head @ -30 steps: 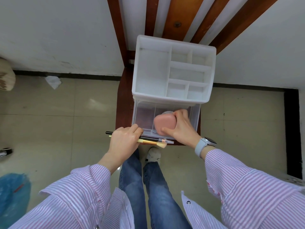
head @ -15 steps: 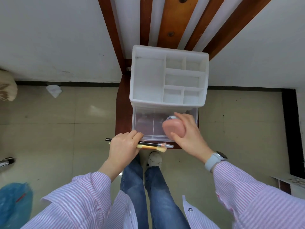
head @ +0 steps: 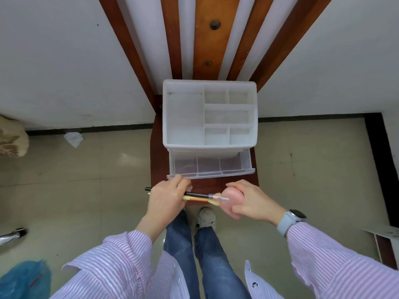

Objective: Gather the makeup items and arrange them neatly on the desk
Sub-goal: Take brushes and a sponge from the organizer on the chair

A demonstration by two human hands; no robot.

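A white plastic organizer [head: 183, 117] with several open top compartments stands on a dark wooden chair seat [head: 158, 160]. Its clear drawer [head: 210, 169] is pulled out and looks bare. My left hand [head: 166, 199] grips a bundle of thin makeup tools [head: 200, 197]: a black pencil and a yellow-handled brush, pointing right. My right hand [head: 250, 201] holds a pink makeup sponge [head: 232, 196] in front of the drawer, just right of the tool tips.
The chair's wooden back slats [head: 205, 39] rise against a white wall. A crumpled white tissue [head: 73, 138] lies on the tiled floor at left. A blue plastic bag [head: 23, 279] sits at bottom left, a patterned cushion [head: 11, 137] at far left.
My right hand has lifted the pink sponge out of the drawer and drawn it toward me, beside the tool tips. The drawer now shows no items.
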